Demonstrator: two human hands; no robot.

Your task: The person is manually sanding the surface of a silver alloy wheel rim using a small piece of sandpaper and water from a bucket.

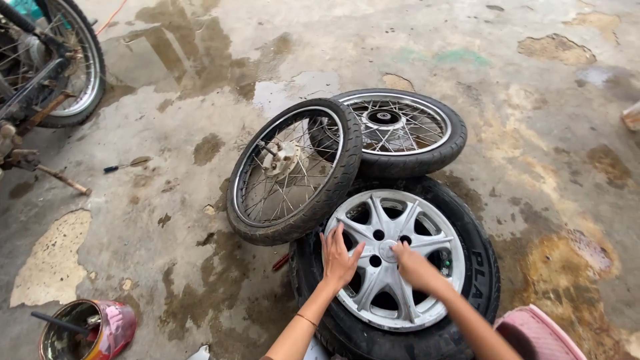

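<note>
On wet concrete, both open hands flat on car wheel (pixel 393 263), dark tool in pink tin (pixel 87 330).

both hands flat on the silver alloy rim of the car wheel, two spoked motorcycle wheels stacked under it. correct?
Not quite. The two spoked motorcycle wheels are not under the car wheel; they rest partly on top of it, along its far edge. The head view shows it. The rest holds: left hand and right hand both lie on the silver alloy rim.
</note>
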